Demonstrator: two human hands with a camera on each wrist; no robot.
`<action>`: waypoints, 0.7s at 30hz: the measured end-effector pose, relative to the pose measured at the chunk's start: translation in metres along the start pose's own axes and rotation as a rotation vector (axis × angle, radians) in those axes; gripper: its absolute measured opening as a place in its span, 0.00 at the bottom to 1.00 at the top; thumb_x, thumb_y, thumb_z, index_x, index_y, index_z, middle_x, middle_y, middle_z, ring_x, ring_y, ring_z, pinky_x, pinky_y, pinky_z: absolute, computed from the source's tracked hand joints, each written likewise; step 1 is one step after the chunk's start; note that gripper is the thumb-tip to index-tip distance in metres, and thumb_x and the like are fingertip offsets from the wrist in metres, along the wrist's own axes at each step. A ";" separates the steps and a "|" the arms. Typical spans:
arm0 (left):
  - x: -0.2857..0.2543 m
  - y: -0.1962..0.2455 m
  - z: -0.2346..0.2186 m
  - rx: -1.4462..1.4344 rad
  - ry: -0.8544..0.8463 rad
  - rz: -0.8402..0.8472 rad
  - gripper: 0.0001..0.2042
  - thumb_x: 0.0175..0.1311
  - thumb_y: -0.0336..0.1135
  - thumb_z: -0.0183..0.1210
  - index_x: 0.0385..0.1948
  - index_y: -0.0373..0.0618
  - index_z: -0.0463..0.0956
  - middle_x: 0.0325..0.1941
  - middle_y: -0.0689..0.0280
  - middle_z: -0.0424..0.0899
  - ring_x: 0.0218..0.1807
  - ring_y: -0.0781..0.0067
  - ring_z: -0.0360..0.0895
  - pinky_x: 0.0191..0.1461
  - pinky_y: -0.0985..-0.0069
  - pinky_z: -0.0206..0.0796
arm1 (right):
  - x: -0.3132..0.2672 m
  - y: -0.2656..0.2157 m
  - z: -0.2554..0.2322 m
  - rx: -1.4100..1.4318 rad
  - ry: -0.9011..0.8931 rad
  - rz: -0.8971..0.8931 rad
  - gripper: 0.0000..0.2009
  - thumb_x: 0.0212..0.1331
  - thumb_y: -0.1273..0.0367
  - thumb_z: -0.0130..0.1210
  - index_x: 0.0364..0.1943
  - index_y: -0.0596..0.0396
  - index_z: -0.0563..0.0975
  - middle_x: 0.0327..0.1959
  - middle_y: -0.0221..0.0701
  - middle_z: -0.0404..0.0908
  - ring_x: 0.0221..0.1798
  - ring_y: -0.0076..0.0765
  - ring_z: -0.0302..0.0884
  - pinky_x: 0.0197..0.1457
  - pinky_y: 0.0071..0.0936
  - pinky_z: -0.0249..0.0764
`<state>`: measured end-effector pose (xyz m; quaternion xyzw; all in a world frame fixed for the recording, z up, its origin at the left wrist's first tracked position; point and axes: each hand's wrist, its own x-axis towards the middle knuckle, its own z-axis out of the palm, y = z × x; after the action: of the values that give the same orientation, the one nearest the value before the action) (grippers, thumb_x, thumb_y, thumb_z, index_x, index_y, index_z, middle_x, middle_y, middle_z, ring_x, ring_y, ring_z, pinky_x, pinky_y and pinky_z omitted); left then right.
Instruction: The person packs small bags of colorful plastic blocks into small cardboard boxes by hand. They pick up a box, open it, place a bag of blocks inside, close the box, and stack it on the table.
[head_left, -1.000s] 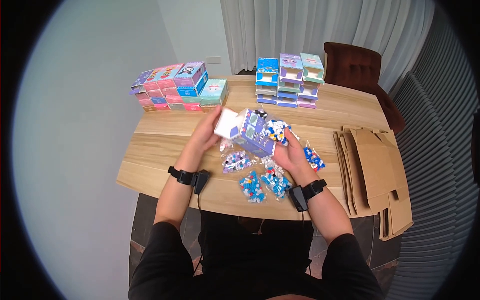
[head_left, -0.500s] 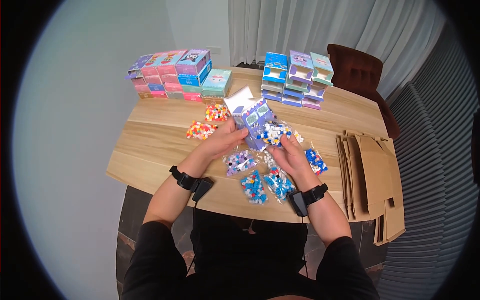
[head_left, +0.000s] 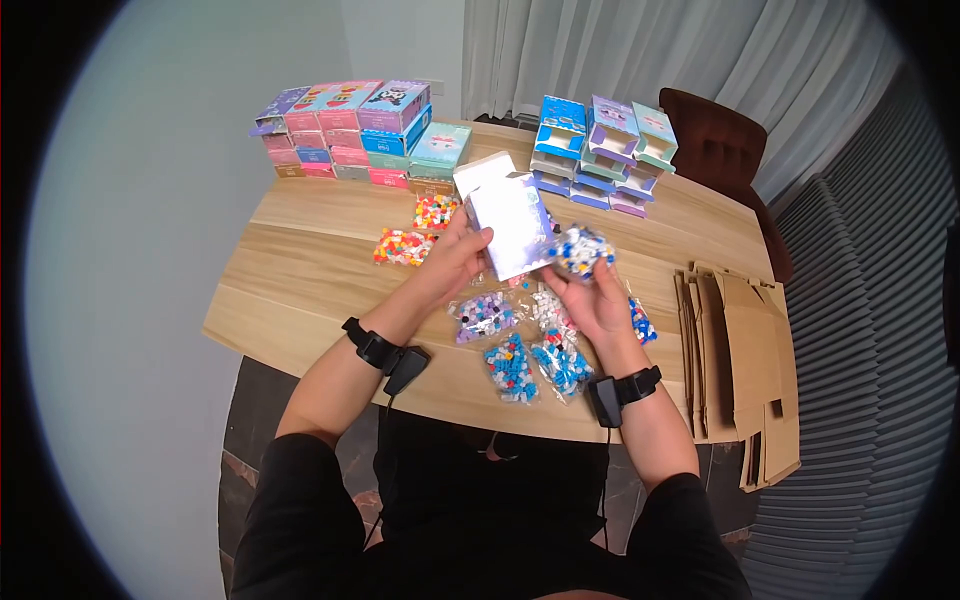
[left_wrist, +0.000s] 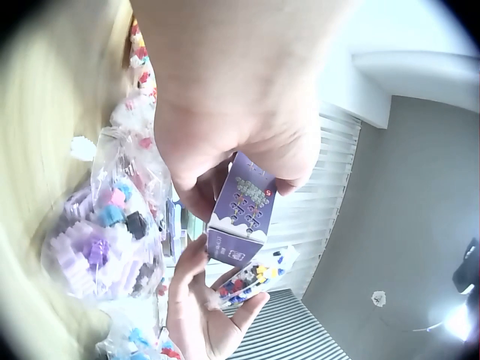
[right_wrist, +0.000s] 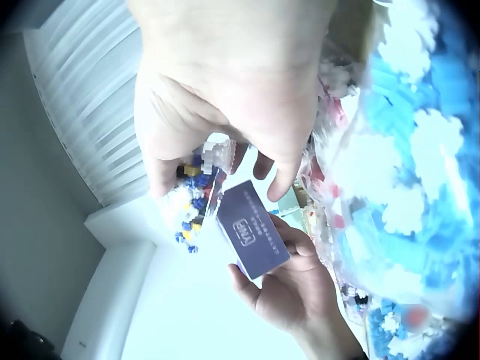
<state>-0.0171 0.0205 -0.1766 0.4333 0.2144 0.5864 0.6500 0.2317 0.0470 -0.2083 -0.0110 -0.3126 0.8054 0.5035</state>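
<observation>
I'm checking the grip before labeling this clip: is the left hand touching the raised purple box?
Touching. The head view shows it: the left hand holds the purple box, its thumb lapping over the box's edge.

Three views of one workplace: one from above, two from close at the hands.
The head camera looks forward and down over the pale wooden table point(head_left: 270, 275), wide enough to include the white pleated curtain point(head_left: 620, 55) behind it. The left wrist camera looks from very near along the left hand point(left_wrist: 240, 112), which enters at the top; its picture is turned sideways, with the table at left. The right wrist camera looks similarly along the right hand point(right_wrist: 225, 90), but with the table side at right. All three share the purple cardboard box point(head_left: 512, 228) and the clear bag of blue, white and yellow pieces point(head_left: 582, 250).
</observation>
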 end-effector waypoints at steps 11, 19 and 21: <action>-0.004 0.004 -0.009 0.451 -0.131 -0.071 0.23 0.70 0.28 0.52 0.65 0.36 0.62 0.53 0.64 0.80 0.50 0.81 0.77 0.51 0.81 0.71 | 0.000 -0.012 0.010 -0.197 0.277 -0.101 0.13 0.66 0.71 0.51 0.52 0.50 0.68 0.48 0.31 0.77 0.47 0.31 0.76 0.40 0.27 0.74; -0.003 0.004 -0.010 0.470 -0.126 -0.079 0.23 0.67 0.27 0.57 0.63 0.34 0.64 0.50 0.64 0.81 0.48 0.82 0.77 0.50 0.82 0.71 | 0.002 -0.014 0.011 -0.417 0.313 -0.217 0.16 0.65 0.73 0.54 0.55 0.48 0.66 0.41 0.26 0.77 0.36 0.17 0.72 0.32 0.17 0.68; -0.003 0.003 -0.009 0.479 -0.118 -0.070 0.23 0.66 0.27 0.58 0.62 0.34 0.65 0.49 0.64 0.81 0.47 0.82 0.78 0.50 0.82 0.72 | 0.003 -0.014 0.011 -0.444 0.340 -0.237 0.16 0.65 0.73 0.55 0.55 0.47 0.66 0.40 0.25 0.77 0.34 0.16 0.72 0.31 0.16 0.67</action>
<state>-0.0267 0.0200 -0.1793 0.6010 0.3239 0.4694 0.5600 0.2380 0.0479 -0.1910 -0.2191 -0.3913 0.6393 0.6246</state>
